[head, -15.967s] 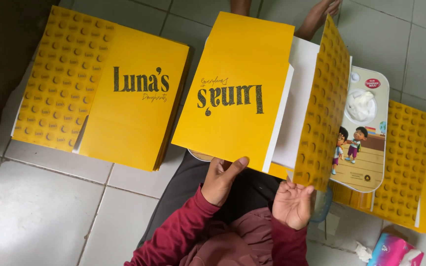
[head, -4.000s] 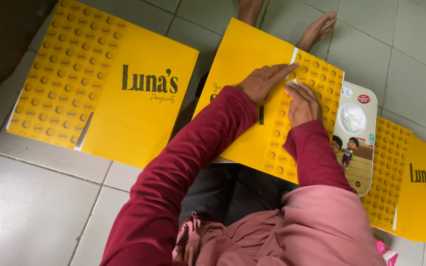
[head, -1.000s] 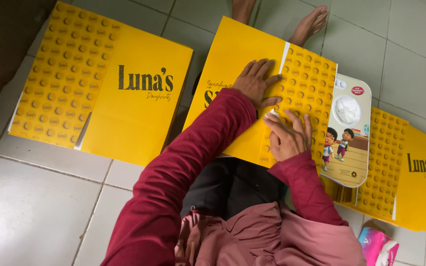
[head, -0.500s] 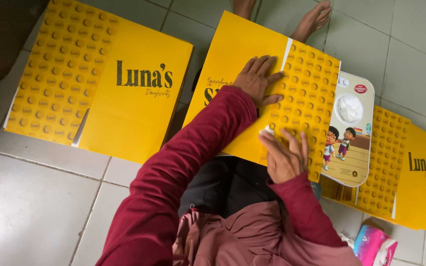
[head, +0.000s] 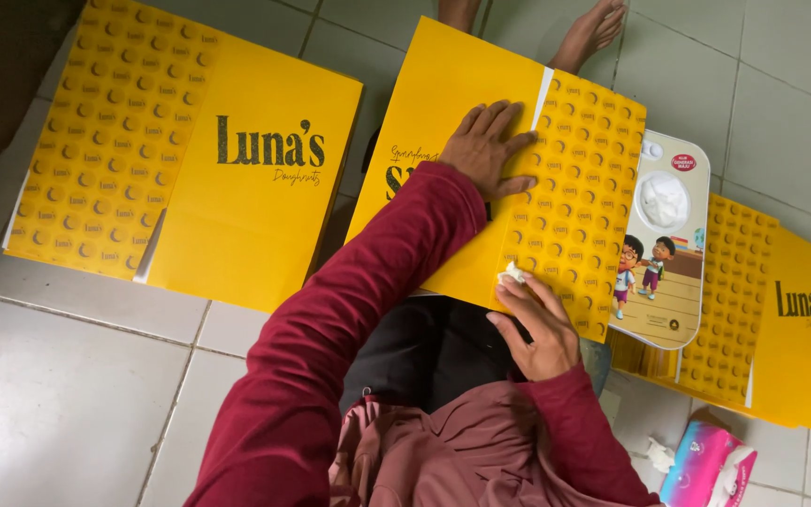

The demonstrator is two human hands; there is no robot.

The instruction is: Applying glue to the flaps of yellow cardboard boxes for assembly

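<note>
Pressure from our flat, spread left hand [head: 488, 148] pins the yellow box [head: 481, 178] while our right hand [head: 537, 324], pinching a white tissue [head: 512, 273], wipes the dotted flap [head: 574, 202] beneath our fingertips.

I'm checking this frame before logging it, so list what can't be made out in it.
- Head view: the print on the middle yellow sheet is mostly covered by the left hand and its sleeve.
- The white scrap under the right hand's fingers is too small to identify.
- The pink packet is cut off by the bottom edge.
</note>
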